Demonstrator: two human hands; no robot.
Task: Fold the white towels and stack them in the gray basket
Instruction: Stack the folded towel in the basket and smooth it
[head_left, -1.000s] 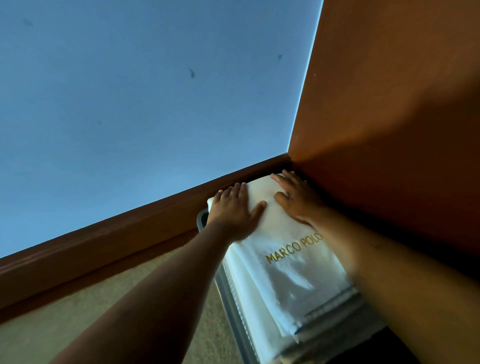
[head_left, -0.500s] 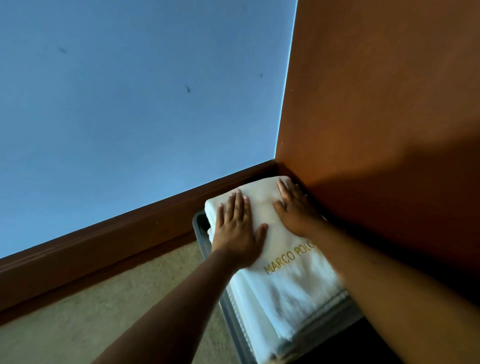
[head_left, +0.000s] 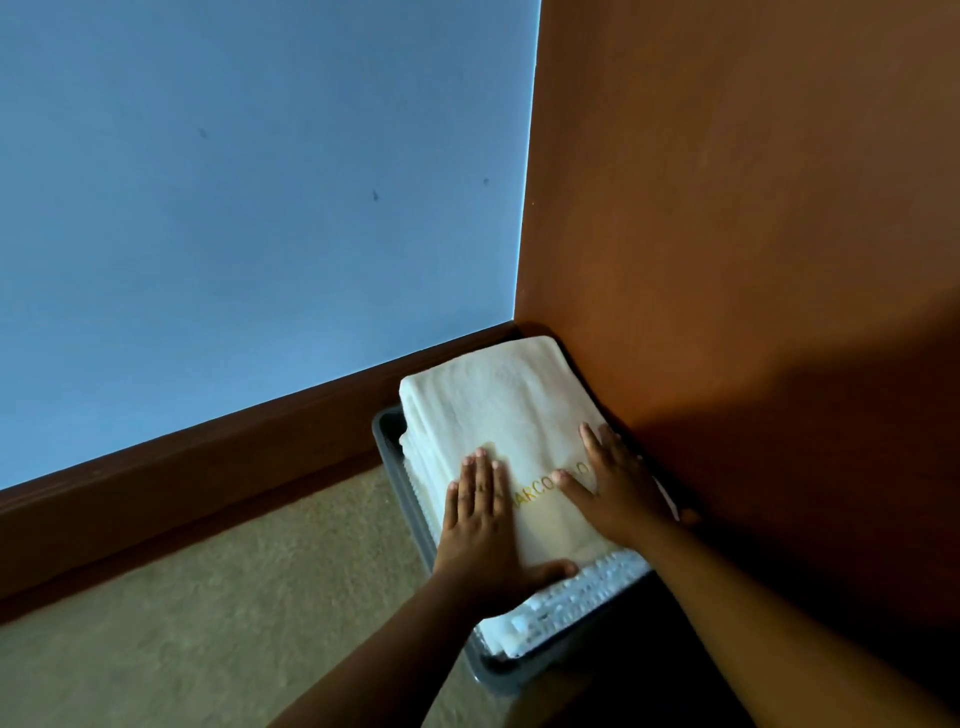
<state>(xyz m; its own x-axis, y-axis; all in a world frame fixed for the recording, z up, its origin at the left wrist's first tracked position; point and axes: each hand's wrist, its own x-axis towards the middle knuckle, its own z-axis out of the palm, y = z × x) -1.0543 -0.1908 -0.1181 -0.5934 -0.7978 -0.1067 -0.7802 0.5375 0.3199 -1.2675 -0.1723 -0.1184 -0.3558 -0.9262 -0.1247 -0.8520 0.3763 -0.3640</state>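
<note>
Now I see both hands lying flat on the top white towel (head_left: 498, 410), fingers straight and gripping nothing: the left hand (head_left: 485, 535) presses its near left edge, the right hand (head_left: 613, 488) its near right side. The towel rests on the stack in the gray basket (head_left: 383, 436). Its long axis runs from 5 to 11 o'clock, so most of it stretches beyond the fingertips toward 12 o'clock.
</note>
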